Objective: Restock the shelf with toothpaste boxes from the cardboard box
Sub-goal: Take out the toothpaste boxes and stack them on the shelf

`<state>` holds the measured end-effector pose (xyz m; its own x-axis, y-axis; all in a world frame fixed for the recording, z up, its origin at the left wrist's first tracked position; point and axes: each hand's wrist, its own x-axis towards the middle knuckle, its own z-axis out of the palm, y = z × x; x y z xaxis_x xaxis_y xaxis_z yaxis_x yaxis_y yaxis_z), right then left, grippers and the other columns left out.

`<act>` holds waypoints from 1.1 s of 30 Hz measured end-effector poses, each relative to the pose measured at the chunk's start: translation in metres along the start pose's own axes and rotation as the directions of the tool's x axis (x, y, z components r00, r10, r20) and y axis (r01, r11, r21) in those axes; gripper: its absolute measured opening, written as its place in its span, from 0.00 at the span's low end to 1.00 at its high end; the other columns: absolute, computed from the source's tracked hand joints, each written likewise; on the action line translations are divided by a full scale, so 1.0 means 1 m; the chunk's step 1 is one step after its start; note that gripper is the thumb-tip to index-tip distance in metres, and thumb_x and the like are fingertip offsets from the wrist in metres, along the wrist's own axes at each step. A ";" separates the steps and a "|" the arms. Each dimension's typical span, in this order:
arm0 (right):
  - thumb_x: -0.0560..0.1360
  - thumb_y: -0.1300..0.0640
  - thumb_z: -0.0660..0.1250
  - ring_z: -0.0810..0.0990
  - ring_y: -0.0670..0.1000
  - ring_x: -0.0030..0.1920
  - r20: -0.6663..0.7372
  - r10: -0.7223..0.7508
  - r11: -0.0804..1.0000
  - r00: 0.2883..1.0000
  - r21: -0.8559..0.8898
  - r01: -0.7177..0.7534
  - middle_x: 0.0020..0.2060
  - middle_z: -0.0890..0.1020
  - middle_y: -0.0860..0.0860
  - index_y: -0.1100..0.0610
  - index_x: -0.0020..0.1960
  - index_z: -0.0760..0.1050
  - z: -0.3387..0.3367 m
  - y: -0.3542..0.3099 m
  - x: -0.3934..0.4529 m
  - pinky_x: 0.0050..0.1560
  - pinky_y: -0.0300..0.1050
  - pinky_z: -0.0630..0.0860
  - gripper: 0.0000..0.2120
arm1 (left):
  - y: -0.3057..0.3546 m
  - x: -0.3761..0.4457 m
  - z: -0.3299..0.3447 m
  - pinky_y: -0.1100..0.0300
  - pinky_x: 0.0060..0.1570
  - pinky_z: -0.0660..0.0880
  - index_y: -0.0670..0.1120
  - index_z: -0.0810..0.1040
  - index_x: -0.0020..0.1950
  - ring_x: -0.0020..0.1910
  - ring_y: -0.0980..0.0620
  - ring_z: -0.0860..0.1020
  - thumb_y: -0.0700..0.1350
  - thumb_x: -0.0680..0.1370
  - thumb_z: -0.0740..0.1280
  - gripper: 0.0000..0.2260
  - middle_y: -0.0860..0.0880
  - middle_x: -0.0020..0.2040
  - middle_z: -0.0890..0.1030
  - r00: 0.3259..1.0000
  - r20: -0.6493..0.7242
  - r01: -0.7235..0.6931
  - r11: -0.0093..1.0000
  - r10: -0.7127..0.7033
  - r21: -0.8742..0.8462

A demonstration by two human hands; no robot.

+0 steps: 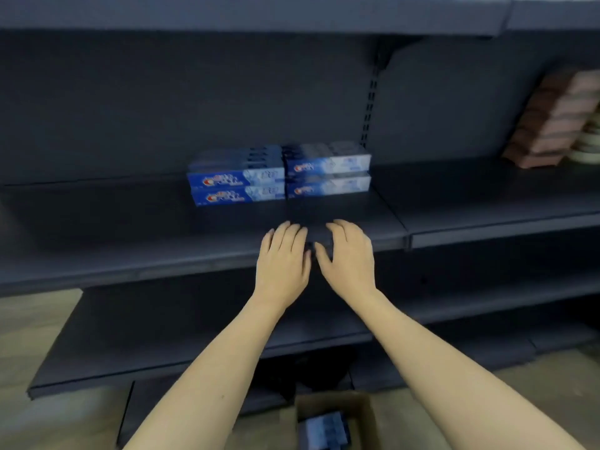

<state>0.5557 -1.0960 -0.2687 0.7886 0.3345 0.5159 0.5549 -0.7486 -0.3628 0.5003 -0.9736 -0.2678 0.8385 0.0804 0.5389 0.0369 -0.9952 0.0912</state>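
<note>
We're hovering left hand (281, 261) and right hand (350, 258), both spread, seemingly empty; risking nudging stacked toothpaste boxes (279, 173) askew.

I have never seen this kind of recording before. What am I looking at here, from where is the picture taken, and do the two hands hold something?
There is no machine here. A person wears one camera on the head, so the single picture looks forward and down along their two bare arms. The left hand and the right hand hover side by side over the front edge of a dark grey metal shelf, fingers spread. Both are empty. Further back on that shelf lie blue and white toothpaste boxes, in two neighbouring stacks, two layers high. At the far right stands a stack of pinkish packages; the blur hides what they are. On the floor below is an open brown cardboard box with more blue boxes inside it.
</note>
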 end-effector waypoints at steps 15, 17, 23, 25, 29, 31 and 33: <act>0.68 0.59 0.72 0.81 0.60 0.48 0.495 0.293 0.955 0.818 -0.103 -0.279 0.48 0.81 0.56 0.62 0.53 0.78 0.042 0.130 -0.257 0.47 0.50 0.78 0.14 | 0.085 -0.211 0.123 0.60 0.48 0.66 0.45 0.80 0.48 0.48 0.51 0.75 0.45 0.62 0.77 0.16 0.50 0.45 0.80 0.831 0.556 0.056 0.993 0.009 -0.100; 0.70 0.57 0.70 0.80 0.61 0.51 0.614 0.300 0.951 0.730 -0.135 -0.278 0.51 0.80 0.57 0.62 0.57 0.77 0.063 0.143 -0.276 0.51 0.51 0.77 0.17 | 0.083 -0.234 0.149 0.60 0.49 0.68 0.46 0.81 0.48 0.48 0.50 0.77 0.45 0.61 0.75 0.16 0.50 0.45 0.81 0.785 0.620 0.049 0.995 0.012 -0.082; 0.78 0.51 0.60 0.67 0.55 0.67 0.822 0.313 0.942 0.476 -0.203 -0.268 0.67 0.69 0.54 0.57 0.72 0.62 0.156 0.197 -0.323 0.67 0.46 0.64 0.24 | 0.065 -0.285 0.246 0.58 0.57 0.71 0.42 0.75 0.62 0.59 0.46 0.76 0.46 0.70 0.70 0.21 0.45 0.57 0.78 0.570 0.821 0.105 0.994 -0.031 -0.036; 0.79 0.50 0.59 0.66 0.56 0.67 0.847 0.335 0.933 0.413 -0.235 -0.274 0.67 0.69 0.55 0.59 0.71 0.62 0.192 0.214 -0.341 0.66 0.45 0.64 0.24 | 0.061 -0.301 0.286 0.57 0.64 0.63 0.44 0.65 0.71 0.68 0.47 0.66 0.45 0.78 0.60 0.21 0.47 0.66 0.70 0.519 0.854 0.096 0.995 -0.020 -0.035; 0.79 0.50 0.60 0.66 0.57 0.67 0.868 0.361 0.917 0.341 -0.263 -0.301 0.67 0.68 0.56 0.61 0.70 0.63 0.266 0.243 -0.375 0.66 0.45 0.64 0.24 | 0.056 -0.327 0.367 0.58 0.65 0.61 0.45 0.62 0.71 0.69 0.48 0.63 0.46 0.79 0.58 0.21 0.48 0.68 0.67 0.509 0.861 0.087 0.996 -0.024 -0.024; 0.78 0.49 0.61 0.64 0.56 0.68 0.871 0.377 0.905 0.315 -0.274 -0.326 0.68 0.67 0.56 0.60 0.72 0.61 0.301 0.257 -0.387 0.67 0.45 0.63 0.27 | 0.055 -0.340 0.407 0.58 0.67 0.60 0.45 0.62 0.72 0.69 0.48 0.63 0.46 0.79 0.58 0.21 0.48 0.68 0.67 0.490 0.872 0.076 0.997 -0.021 -0.019; 0.78 0.49 0.62 0.64 0.56 0.69 0.876 0.389 0.895 0.287 -0.285 -0.344 0.69 0.66 0.56 0.60 0.72 0.60 0.338 0.271 -0.399 0.68 0.46 0.63 0.28 | 0.053 -0.354 0.448 0.57 0.67 0.60 0.44 0.61 0.72 0.69 0.47 0.63 0.47 0.79 0.59 0.22 0.47 0.69 0.67 0.453 0.891 0.079 0.997 -0.022 -0.015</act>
<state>0.4813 -1.2388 -0.8353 0.6736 0.3063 -0.6726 0.1503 -0.9478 -0.2812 0.4488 -1.0806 -0.8284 0.8633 0.0083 -0.5045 0.0951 -0.9846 0.1465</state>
